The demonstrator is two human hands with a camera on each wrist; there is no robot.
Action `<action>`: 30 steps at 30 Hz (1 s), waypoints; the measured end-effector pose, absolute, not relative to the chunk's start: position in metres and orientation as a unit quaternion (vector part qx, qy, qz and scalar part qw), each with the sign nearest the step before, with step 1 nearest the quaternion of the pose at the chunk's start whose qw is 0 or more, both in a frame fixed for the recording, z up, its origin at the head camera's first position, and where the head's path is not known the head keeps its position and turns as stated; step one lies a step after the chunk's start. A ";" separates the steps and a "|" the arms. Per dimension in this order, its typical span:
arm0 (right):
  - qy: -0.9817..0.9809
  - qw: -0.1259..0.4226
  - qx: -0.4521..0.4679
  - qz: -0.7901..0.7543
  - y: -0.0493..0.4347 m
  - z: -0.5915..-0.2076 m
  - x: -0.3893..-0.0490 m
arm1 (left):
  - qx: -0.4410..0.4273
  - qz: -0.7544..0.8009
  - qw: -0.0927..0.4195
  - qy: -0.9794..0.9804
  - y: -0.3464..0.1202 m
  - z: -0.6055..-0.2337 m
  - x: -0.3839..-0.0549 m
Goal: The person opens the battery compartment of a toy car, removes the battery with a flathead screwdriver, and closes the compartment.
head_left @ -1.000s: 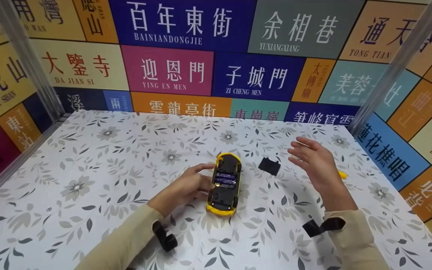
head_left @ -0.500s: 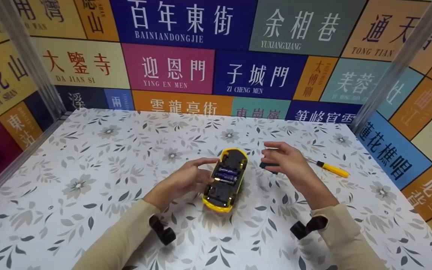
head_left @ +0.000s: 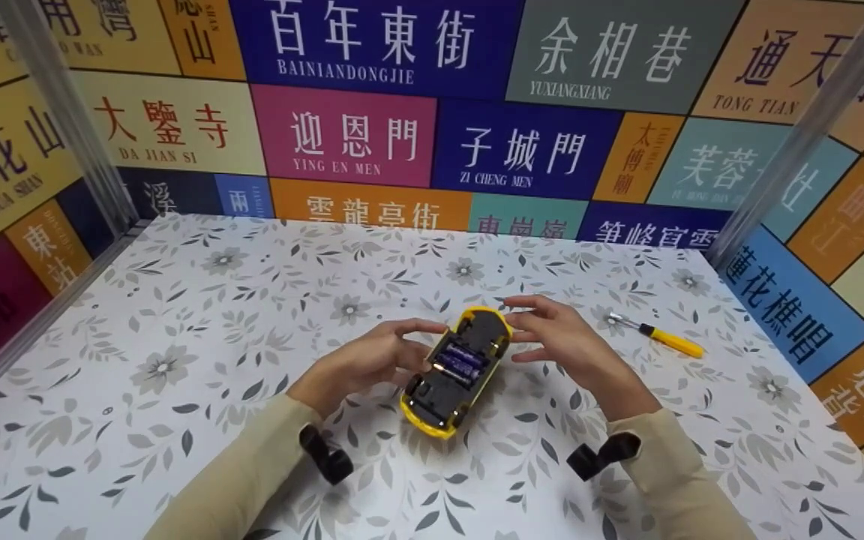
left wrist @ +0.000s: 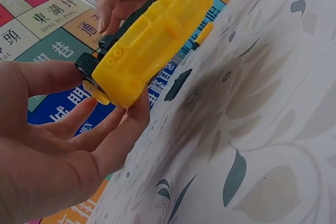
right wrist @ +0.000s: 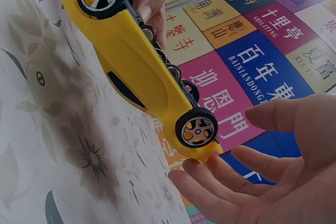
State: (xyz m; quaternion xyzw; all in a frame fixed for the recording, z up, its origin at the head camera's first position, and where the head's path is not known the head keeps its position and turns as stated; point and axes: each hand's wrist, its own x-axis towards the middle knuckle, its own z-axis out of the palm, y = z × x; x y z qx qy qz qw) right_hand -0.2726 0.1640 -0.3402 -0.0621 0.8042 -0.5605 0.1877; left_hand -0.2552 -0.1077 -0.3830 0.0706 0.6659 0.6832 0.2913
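Gripping yellow plastic toy car with black underside (head_left: 441,391) in left hand (head_left: 372,356), pinched along one side between thumb and fingers. Held just off table, clear of the surface in both wrist views. Turned underside up toward head camera, tilted, lying diagonal with far end to the right. Fitted with black tyres on silver spoked rims.

Showing in open recess mid-underside: purple cylindrical batteries (head_left: 464,364), side by side, set crosswise. Can't get a sure count.

Not gripping with right hand (head_left: 563,334): spread loose, thumb well apart from fingers, at far right end of car. Can't tell whether touching the bumper or just beside it.

Also on table, seen below car in left wrist view: small flat black plastic piece (left wrist: 178,84). Right of right hand, well apart from car: screwdriver with metal shaft and yellow-and-black handle (head_left: 673,343), lying flat.

Covered in white cloth with grey leaf-and-flower print: table (head_left: 199,322). Behind: wall of multicoloured panels with Chinese characters (head_left: 342,135). On both arms: beige sleeves (head_left: 237,472) with black wrist straps (head_left: 325,455).
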 end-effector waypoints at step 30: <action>0.778 0.276 -0.106 -0.554 0.174 -0.362 -0.281 | 0.143 0.615 0.361 0.686 -0.115 -0.385 -0.257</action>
